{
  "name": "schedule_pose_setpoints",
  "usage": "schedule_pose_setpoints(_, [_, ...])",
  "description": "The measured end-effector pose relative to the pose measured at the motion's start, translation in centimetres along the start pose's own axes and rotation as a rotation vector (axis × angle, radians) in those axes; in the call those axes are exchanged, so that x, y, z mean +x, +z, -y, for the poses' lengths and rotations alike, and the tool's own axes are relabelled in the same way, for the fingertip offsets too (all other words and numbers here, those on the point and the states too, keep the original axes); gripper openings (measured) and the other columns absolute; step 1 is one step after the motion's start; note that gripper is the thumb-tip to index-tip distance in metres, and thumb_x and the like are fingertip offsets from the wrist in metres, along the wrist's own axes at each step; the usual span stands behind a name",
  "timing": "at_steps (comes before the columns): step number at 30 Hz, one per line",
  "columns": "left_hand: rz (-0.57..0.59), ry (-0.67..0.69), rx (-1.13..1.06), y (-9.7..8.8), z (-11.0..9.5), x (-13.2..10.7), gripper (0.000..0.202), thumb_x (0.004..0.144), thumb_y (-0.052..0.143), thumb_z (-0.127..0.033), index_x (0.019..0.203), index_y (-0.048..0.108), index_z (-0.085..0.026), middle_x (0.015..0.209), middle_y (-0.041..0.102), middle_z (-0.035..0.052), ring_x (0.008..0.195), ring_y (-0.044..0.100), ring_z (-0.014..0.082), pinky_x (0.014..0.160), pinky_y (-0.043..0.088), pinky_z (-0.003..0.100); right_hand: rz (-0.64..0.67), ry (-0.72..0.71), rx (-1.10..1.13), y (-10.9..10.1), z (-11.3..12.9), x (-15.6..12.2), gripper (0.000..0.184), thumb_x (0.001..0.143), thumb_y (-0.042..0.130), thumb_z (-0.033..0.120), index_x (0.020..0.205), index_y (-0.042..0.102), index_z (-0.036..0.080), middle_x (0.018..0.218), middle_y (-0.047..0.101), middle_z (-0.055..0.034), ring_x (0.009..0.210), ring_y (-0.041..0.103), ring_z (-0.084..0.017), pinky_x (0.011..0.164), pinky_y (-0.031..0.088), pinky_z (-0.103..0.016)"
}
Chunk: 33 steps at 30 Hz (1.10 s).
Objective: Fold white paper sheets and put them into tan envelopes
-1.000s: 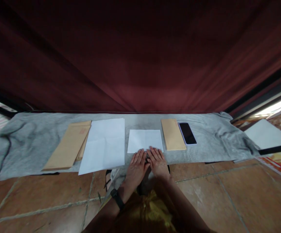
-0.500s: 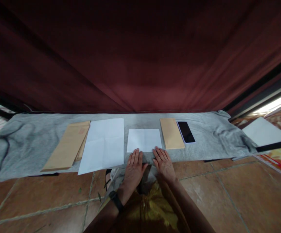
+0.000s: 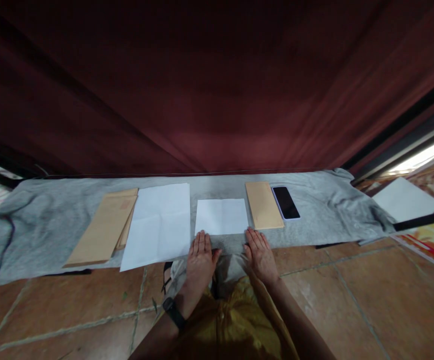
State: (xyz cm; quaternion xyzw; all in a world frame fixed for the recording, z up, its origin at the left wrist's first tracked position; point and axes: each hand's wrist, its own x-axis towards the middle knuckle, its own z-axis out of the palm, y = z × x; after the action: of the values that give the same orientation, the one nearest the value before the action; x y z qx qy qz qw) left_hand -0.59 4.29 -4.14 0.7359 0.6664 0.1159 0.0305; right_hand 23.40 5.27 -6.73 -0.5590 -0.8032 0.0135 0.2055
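Observation:
A folded white sheet [image 3: 221, 216] lies on a grey cloth [image 3: 44, 220] spread over the tiled floor. My left hand [image 3: 199, 257] rests flat, fingers stretched, its tips at the sheet's near left corner. My right hand [image 3: 261, 252] lies flat too, fingertips at the near right corner. Both hands hold nothing. A black band sits on my left wrist [image 3: 172, 310].
Left of the folded sheet lie a larger creased white sheet [image 3: 159, 224] and a stack of brown envelopes [image 3: 105, 227]. To the right are one brown envelope [image 3: 263, 205] and a dark phone [image 3: 285, 202]. A maroon curtain [image 3: 217, 85] hangs behind. More paper [image 3: 404, 199] lies at the far right.
My hands were side by side at the middle of the sheet's near edge; they have slid apart along that edge to its two corners.

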Motion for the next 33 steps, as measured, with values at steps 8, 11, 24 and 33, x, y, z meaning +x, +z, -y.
schedule_pose_setpoints(8, [0.067, -0.083, 0.001, -2.2, -0.1, 1.8, 0.048, 0.101, 0.042, -0.032, 0.14, 0.055, -0.009, 0.153, 0.05, 0.0241, 0.143, 0.047, 0.0341, 0.112, 0.045, 0.05, -0.022, 0.014, 0.016, 0.1, -0.1, -0.2, 0.052, 0.105, 0.039, 0.027, 0.154, 0.042, 0.011, 0.154, 0.05, -0.0164, 0.146, 0.042, -0.027, 0.12, 0.036, -0.052])
schedule_pose_setpoints(11, [0.101, -0.155, -0.044, -3.3, 0.1, 3.4, 0.045, 0.1, 0.044, -0.029, 0.139, 0.054, -0.01, 0.151, 0.052, 0.0236, 0.138, 0.052, 0.0333, 0.11, 0.046, 0.048, -0.025, 0.021, 0.019, 0.1, -0.1, -0.2, 0.051, 0.105, 0.038, 0.027, 0.153, 0.042, 0.011, 0.154, 0.051, -0.0163, 0.146, 0.042, -0.027, 0.12, 0.036, -0.052])
schedule_pose_setpoints(24, [0.197, -0.426, -0.236, -5.1, 2.4, 8.2, 0.053, 0.097, 0.053, -0.038, 0.139, 0.049, -0.006, 0.116, 0.071, 0.0183, 0.111, 0.068, 0.0271, 0.096, 0.05, 0.034, -0.047, 0.006, 0.055, 0.4, -0.3, -0.3, 0.052, 0.105, 0.038, 0.028, 0.155, 0.04, 0.012, 0.155, 0.049, -0.0159, 0.147, 0.041, -0.028, 0.119, 0.036, -0.054])
schedule_pose_setpoints(33, [0.174, -0.559, -0.673, -3.9, 4.8, 9.1, 0.022, 0.082, 0.066, -0.026, 0.102, 0.067, -0.018, 0.086, 0.074, 0.0051, 0.085, 0.069, 0.0212, 0.075, 0.049, 0.029, -0.043, 0.016, 0.058, 0.4, -0.4, -0.4, 0.052, 0.105, 0.038, 0.027, 0.154, 0.041, 0.011, 0.155, 0.049, -0.0158, 0.147, 0.041, -0.028, 0.121, 0.035, -0.054])
